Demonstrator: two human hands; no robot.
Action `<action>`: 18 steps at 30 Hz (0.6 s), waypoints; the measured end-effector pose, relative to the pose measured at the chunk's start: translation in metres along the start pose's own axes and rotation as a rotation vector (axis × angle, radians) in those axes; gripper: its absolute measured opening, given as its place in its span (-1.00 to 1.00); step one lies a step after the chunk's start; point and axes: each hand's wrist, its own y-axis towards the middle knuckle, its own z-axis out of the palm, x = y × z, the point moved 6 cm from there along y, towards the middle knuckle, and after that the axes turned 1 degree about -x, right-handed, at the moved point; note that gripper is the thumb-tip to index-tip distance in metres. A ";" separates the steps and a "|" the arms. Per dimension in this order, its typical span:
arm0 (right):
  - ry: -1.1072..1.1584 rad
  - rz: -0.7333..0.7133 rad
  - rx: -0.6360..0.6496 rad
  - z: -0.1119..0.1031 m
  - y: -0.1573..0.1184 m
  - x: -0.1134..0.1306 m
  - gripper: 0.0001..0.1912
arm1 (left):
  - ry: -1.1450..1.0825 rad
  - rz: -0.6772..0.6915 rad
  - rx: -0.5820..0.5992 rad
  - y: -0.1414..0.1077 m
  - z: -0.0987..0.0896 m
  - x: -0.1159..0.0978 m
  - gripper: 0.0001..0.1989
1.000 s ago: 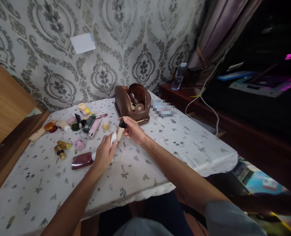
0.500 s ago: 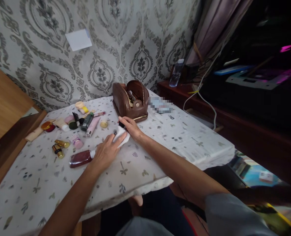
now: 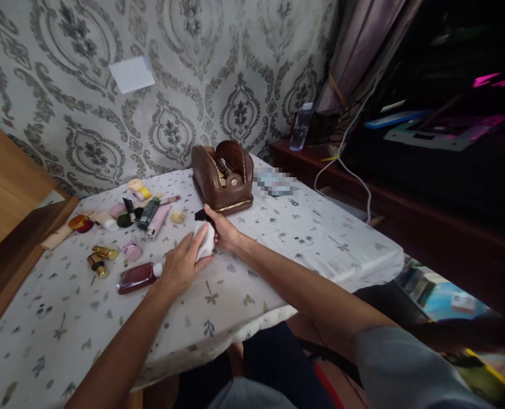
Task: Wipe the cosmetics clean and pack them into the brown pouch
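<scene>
My left hand (image 3: 184,262) is closed on a white cloth or tissue (image 3: 204,241), pressing it against a small black item. My right hand (image 3: 223,229) grips that black item (image 3: 201,216), whose kind I cannot make out because fingers and cloth cover much of it. Just beyond the hands stands a brown makeup bag (image 3: 224,179), unzipped, with several items inside. Beside my left wrist lies a dark red bottle with a white cap (image 3: 136,278). A small round beige-lidded jar (image 3: 177,216) sits to the left of the black item.
Several cosmetics lie on the left of the patterned tablecloth (image 3: 252,272), among them a pink tube (image 3: 158,221), a dark green tube (image 3: 149,213) and gold-coloured tubes (image 3: 104,252). A clear water bottle (image 3: 301,128) stands on the reddish-brown furniture at the right, near a white cable (image 3: 354,176).
The black item shows more now, raised and turned in my right hand. My left hand has shifted its hold on the white cloth, with its fingers now along it. The view has shifted slightly.
</scene>
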 end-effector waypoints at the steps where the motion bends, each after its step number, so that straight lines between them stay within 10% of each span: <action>1: 0.002 0.011 -0.004 0.001 -0.001 -0.001 -0.43 | -0.030 -0.016 -0.011 0.000 0.001 0.002 -0.32; 18: 0.303 -0.043 0.136 0.003 -0.002 0.014 -0.79 | -0.550 -0.325 -0.310 -0.001 -0.022 0.017 -0.62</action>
